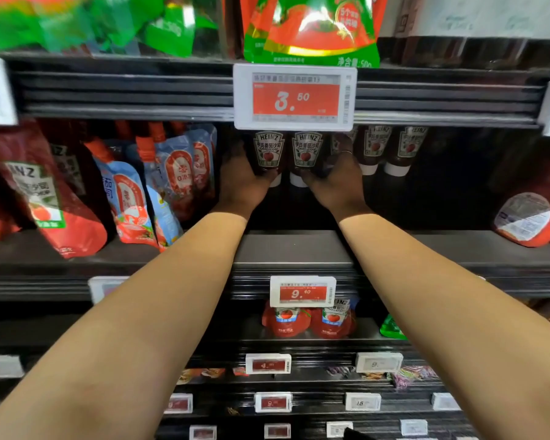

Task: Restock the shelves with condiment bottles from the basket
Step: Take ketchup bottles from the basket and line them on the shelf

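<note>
Both my arms reach deep into the dark middle shelf [292, 246]. My left hand [242, 182] grips a Heinz ketchup bottle [269, 152] that stands cap down. My right hand [334, 181] grips a second Heinz ketchup bottle [306, 152] right beside the first. The two bottles touch each other. Two more ketchup bottles [391, 150] stand to the right of my right hand. The bottles' tops are hidden behind a price tag reading 3.50 [294, 96]. No basket is in view.
Blue and red sauce pouches [159, 182] and a large red Heinz pouch [45, 201] lean on the shelf's left. A red pouch [531, 217] lies at the far right. Below, small red ketchup packs [308, 322] sit behind a 9.40 tag [302, 290]. Green and red bags [311, 27] fill the shelf above.
</note>
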Motion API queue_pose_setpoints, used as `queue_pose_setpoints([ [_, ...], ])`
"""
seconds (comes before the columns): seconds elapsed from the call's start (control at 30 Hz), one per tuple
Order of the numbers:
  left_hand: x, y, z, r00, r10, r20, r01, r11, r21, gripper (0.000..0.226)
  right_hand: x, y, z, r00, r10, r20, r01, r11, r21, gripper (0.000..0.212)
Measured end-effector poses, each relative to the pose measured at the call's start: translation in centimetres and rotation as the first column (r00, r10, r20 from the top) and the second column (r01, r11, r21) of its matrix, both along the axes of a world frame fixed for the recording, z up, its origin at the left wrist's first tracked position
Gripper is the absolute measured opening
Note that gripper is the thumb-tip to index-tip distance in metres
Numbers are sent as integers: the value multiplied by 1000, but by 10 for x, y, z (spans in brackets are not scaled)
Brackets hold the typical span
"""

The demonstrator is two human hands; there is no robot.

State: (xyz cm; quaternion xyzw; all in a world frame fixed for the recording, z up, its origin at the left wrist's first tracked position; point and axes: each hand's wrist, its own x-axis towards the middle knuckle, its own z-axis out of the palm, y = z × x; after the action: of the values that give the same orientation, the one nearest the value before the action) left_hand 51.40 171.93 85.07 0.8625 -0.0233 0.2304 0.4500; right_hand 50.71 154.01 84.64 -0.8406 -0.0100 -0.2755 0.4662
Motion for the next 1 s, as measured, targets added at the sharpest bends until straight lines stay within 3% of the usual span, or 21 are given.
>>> queue_pose_setpoints([
  [0.1,-14,5,-1,999,39,-30,-38,999,36,52,-22,-2,2,999,-43,-7,43,999,-32,80],
  [0.23,-35,11,0,995,-38,-92,45,996,73,22,-54,-8,8,978,-180,-109,157,970,-186,49],
  [0.43,-63,33,-12,975,-196,-104,202,978,55,20,-121,-21,7,931,-336,-146,316,938,-144,33],
  [0.53,-73,46,-15,968,-235,-90,237,971,13,21,-161,-26,0,900,-430,-77,412,894,-179,19],
  [0.7,-97,63,-12,933,-339,-123,346,937,44,17,-223,-27,-19,924,-382,22,382,923,-34,11],
  [0.87,-133,64,-6,942,-336,-9,335,935,118,17,-270,-43,-52,948,-318,17,317,948,40,14],
  [1.0,-184,54,-16,922,-324,212,276,934,226,16,-300,-66,-102,961,-275,-34,277,958,81,13],
])
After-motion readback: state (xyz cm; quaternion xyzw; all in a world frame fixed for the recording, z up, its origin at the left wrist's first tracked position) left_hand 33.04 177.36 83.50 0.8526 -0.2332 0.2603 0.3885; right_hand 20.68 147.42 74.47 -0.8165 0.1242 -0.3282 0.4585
